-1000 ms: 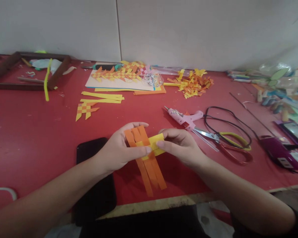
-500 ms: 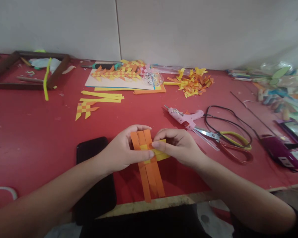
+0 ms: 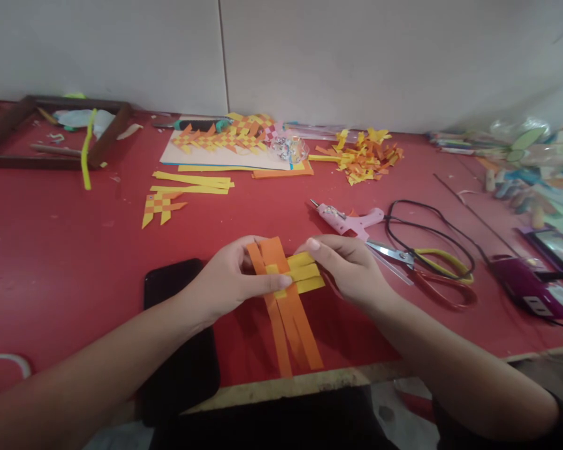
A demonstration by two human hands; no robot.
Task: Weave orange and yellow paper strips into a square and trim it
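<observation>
Orange paper strips (image 3: 293, 319) hang lengthwise, crossed by several yellow paper strips (image 3: 304, 273) that stick out to the right. My left hand (image 3: 237, 272) is closed on the crossing, its thumb pressed on top and its other fingers behind the orange strips. With thumb and fingers, my right hand (image 3: 344, 265) pinches the end of the uppermost yellow strip. The strips are held above the red table's front edge. Beneath my left forearm lies a black phone-like slab (image 3: 182, 350).
A pink glue gun (image 3: 349, 222), scissors (image 3: 417, 259) and a black cord are right of my hands. A woven paper fish (image 3: 159, 206) and loose yellow strips (image 3: 192, 182) lie farther left. Paper scraps (image 3: 368, 156), a brown frame (image 3: 32, 162) and a purple case (image 3: 537, 287) surround the work.
My right hand has shifted slightly right and up, from the crossing to the yellow ends. The yellow strips now fan apart. The orange lower ends have swung a little to the right.
</observation>
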